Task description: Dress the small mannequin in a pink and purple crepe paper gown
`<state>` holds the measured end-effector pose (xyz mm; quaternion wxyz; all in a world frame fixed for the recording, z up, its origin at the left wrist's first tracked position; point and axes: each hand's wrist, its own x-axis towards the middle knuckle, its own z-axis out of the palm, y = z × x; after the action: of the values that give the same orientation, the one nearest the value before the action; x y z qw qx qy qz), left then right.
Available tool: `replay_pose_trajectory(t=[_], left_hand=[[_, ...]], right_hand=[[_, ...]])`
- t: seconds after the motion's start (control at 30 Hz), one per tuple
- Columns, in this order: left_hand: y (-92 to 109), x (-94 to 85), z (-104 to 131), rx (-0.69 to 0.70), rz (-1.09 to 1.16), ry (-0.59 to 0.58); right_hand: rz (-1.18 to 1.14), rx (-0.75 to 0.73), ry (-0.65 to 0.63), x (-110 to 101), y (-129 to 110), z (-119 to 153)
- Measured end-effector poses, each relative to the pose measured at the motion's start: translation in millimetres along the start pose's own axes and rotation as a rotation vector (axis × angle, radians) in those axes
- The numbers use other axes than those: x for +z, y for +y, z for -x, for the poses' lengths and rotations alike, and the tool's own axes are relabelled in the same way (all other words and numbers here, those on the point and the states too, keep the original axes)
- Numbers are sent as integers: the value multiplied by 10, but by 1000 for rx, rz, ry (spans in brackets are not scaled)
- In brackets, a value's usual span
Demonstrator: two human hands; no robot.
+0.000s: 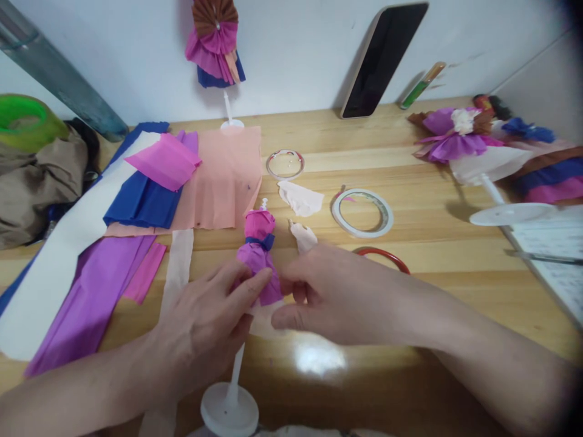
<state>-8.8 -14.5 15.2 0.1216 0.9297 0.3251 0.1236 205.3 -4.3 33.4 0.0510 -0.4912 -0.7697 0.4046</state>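
Observation:
A small doll-like form [259, 258] wrapped in pink and purple crepe paper, with a dark blue band round its middle, leans on a white stand [230, 408]. My left hand [214, 309] is closed on the lower left of the purple paper, thumb on its front. From the right, my right hand [314, 297] has thumb and fingers curled at the skirt's lower edge, by a pale paper strip [264, 321] under the purple. The pale strip lies between the two hands, and the right fingertips seem to pinch it.
Crepe sheets [218, 176] and a white sheet [40, 303] lie left. A tape roll [362, 212], red ring [387, 258] and paper scraps [300, 198] lie right. A phone [382, 60] and finished figures [216, 45] stand behind; another figure [494, 200] is far right.

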Motion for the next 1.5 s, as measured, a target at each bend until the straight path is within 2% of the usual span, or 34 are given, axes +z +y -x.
replay_pose_trajectory(t=[0.07,0.13,0.27,0.4,0.53,0.67,0.77,0.97,1.07,1.17,1.3,1.5], left_hand=[[-1,1,10,15,-91,35],[-12,10,29,22,-136,61],[-56,47,61,-5,-70,158],[-81,67,68,-48,31,284],[-84,40,47,-90,50,287],[-82,-11,-1,-98,85,323],[-76,-39,-32,-111,117,325],[-83,-65,-59,-108,128,310],[-112,-74,-52,-114,133,306],[-140,-89,-40,-133,171,288],[-143,-106,-33,-159,261,282],[-114,-109,-47,-160,199,312]], right_hand=[[36,60,12,81,-53,77],[41,117,83,181,-95,125],[-76,140,193,330,-143,185],[-158,55,274,430,-159,219],[-173,3,362,586,-126,203],[-85,-204,508,724,-70,183],[-5,-314,535,783,-56,178],[57,-370,459,807,-89,183],[39,-379,590,760,-117,200],[125,-429,714,728,-134,182],[224,-424,684,783,-106,97],[336,-352,426,925,-46,43]])
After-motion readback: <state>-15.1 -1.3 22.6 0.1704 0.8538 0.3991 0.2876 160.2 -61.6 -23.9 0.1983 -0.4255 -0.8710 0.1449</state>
